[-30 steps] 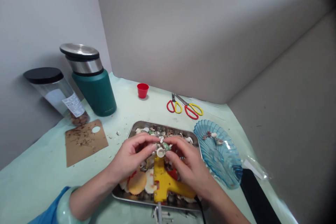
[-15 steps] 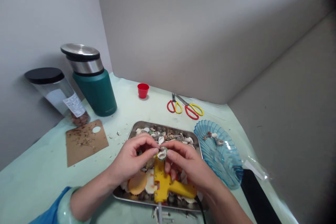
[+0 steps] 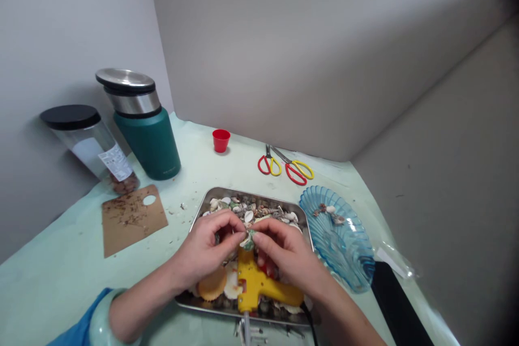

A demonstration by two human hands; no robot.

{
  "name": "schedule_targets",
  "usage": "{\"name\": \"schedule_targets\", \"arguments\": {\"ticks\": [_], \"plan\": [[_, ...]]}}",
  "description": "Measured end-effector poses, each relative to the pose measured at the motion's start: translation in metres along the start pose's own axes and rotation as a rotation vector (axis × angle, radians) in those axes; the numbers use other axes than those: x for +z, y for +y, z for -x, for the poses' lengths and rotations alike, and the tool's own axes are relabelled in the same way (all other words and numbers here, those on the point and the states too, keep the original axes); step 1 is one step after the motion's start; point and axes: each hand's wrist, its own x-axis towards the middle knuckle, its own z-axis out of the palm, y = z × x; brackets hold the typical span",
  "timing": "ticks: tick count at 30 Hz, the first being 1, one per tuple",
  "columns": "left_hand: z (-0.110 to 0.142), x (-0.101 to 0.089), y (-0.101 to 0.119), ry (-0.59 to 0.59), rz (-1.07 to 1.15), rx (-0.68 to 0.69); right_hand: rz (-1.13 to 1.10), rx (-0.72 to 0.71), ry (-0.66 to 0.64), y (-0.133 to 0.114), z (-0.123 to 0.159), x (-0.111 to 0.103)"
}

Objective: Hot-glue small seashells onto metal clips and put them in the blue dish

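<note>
Over the tray, a small green-and-white seashell (image 3: 247,241) is pinched between the fingertips of both hands. My left hand (image 3: 208,243) has thumb and forefinger closed at its left edge; whether a smaller piece is also between them is hidden. My right hand (image 3: 284,246) grips the shell from the right, other fingers curled below. Right beneath lies a yellow glue gun (image 3: 253,286), nozzle pointing away from me and handle to the right, resting on the metal tray (image 3: 214,192) full of shells. An orange scallop shell (image 3: 212,283) lies beside the gun.
At left stand a green bottle (image 3: 148,143), a clear jar (image 3: 95,146) and a brown board (image 3: 133,221) with dry bits. Behind are a red cup (image 3: 221,141) and two scissors (image 3: 270,165). A blue shell-shaped dish (image 3: 340,243) sits right; a black cord (image 3: 310,319) trails frontward.
The seashell has been turned in the fingers, so its white opening faces less toward me and more green shows. Both hands have shifted only slightly; the glue gun stays put.
</note>
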Motion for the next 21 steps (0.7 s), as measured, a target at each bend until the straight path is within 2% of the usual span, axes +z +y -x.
{"name": "schedule_targets", "arguments": {"ticks": [13, 21], "plan": [[0.0011, -0.0008, 0.0022, -0.026, 0.026, -0.029, -0.045, 0.011, -0.050, 0.0018, -0.0001, -0.0019], [-0.0001, -0.0010, 0.0017, -0.004, 0.020, 0.016, -0.084, 0.032, -0.042, 0.0005, -0.0002, 0.0024]]}}
